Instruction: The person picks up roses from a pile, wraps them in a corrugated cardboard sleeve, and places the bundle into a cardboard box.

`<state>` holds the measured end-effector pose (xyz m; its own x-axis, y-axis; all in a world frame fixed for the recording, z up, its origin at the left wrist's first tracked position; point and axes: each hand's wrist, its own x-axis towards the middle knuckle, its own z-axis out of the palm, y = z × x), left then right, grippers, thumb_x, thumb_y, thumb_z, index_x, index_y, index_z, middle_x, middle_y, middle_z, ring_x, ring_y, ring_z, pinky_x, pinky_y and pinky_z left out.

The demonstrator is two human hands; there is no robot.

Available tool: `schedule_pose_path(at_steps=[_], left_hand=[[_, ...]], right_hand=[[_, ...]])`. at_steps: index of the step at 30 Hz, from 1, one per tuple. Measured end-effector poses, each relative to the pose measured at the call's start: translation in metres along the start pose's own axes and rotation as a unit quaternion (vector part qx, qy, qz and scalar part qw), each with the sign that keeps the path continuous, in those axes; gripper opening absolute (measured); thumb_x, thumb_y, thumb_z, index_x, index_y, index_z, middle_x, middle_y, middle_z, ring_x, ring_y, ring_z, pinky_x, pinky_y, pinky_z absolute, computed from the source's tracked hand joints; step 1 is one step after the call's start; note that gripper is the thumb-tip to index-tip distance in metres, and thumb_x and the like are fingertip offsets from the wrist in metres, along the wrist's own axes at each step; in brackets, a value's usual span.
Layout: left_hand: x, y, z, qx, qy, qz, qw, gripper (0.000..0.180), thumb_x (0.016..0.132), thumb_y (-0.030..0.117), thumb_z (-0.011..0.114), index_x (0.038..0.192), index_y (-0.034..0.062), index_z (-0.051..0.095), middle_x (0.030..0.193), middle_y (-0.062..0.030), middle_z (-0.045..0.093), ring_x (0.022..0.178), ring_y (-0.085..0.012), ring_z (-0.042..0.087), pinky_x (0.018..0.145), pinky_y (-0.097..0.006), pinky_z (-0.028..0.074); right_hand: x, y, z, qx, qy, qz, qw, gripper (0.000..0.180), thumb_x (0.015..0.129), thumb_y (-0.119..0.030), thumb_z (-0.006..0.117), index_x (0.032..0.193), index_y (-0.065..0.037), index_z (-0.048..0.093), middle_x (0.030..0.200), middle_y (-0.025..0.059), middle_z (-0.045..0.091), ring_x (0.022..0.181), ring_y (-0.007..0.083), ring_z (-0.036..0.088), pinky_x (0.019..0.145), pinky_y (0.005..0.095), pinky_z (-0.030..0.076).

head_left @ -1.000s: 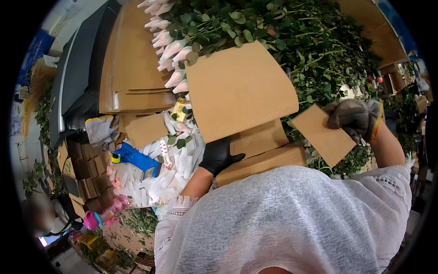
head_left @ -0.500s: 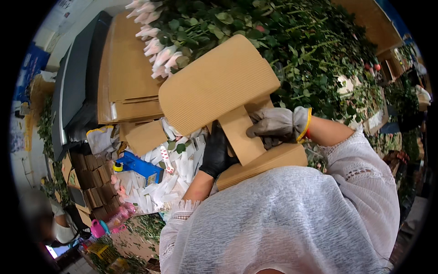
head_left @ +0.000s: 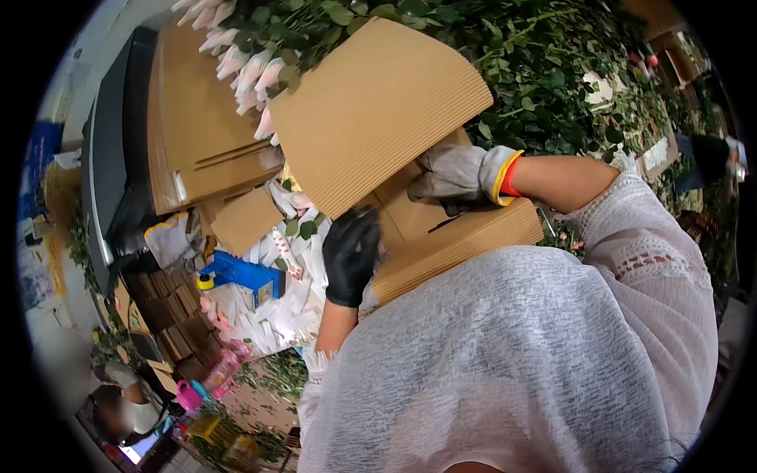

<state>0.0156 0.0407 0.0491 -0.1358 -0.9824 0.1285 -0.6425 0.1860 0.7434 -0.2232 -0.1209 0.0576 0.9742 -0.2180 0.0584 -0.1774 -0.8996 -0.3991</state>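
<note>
A tan corrugated cardboard sheet (head_left: 386,102) lies before me, with a raised far flap and a near folded part against my white top. My left hand (head_left: 351,256), in a black glove, is curled at the sheet's left side; the glove is slightly blurred and what its fingers hold is hidden. Between the two flaps, my right hand (head_left: 457,177) wears a grey work glove with a yellow cuff edge. Its fingers are bent down on the smooth inner cardboard panel (head_left: 406,205), their tips partly hidden.
Leafy green stems (head_left: 536,71) heap along the far side, with pale wrapped flower heads (head_left: 248,71) at their left. Flat cardboard sheets (head_left: 201,118) are stacked left. A blue tape dispenser (head_left: 244,277) stands among white paper strips (head_left: 303,303). Another person (head_left: 130,406) is at lower left.
My left hand has drawn back from inside the fold to its left side. My right hand has moved slightly up and left. The inner panel has gone down flatter, and the far flap has risen.
</note>
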Motion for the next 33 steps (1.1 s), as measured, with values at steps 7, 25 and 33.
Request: schedule_pose_path(at_steps=[7, 25, 33], left_hand=[[0.034, 0.013, 0.025, 0.027, -0.079, 0.056, 0.995, 0.076, 0.067, 0.026, 0.083, 0.134, 0.0091, 0.051, 0.132, -0.0162, 0.054, 0.127, -0.0332, 0.045, 0.106, -0.043, 0.036], [0.039, 0.017, 0.016, 0.091, -0.166, 0.035, 0.981, 0.074, 0.074, 0.022, 0.075, 0.138, 0.0034, 0.043, 0.140, -0.0230, 0.043, 0.129, -0.0412, 0.038, 0.107, -0.047, 0.034], [0.024, 0.014, 0.025, 0.065, -0.163, 0.004, 0.984, 0.063, 0.076, 0.014, 0.065, 0.134, -0.0017, 0.045, 0.140, -0.0268, 0.040, 0.132, -0.0447, 0.034, 0.109, -0.047, 0.031]], right_hand=[[0.015, -0.064, -0.098, -0.010, -0.247, 0.174, 0.953, 0.024, 0.081, -0.021, 0.060, 0.099, -0.006, 0.065, 0.099, 0.0155, 0.063, 0.090, 0.0310, 0.064, 0.075, 0.0425, 0.052], [0.128, 0.000, -0.105, 0.047, -0.179, -0.005, 0.983, 0.056, 0.071, -0.026, 0.064, 0.122, -0.005, 0.057, 0.097, 0.0186, 0.066, 0.090, 0.0336, 0.064, 0.076, 0.0404, 0.053], [0.027, -0.031, -0.186, 0.052, 0.262, -0.028, 0.963, 0.031, 0.084, -0.024, 0.064, 0.108, -0.005, 0.064, 0.099, 0.0115, 0.068, 0.092, 0.0287, 0.065, 0.080, 0.0370, 0.053]])
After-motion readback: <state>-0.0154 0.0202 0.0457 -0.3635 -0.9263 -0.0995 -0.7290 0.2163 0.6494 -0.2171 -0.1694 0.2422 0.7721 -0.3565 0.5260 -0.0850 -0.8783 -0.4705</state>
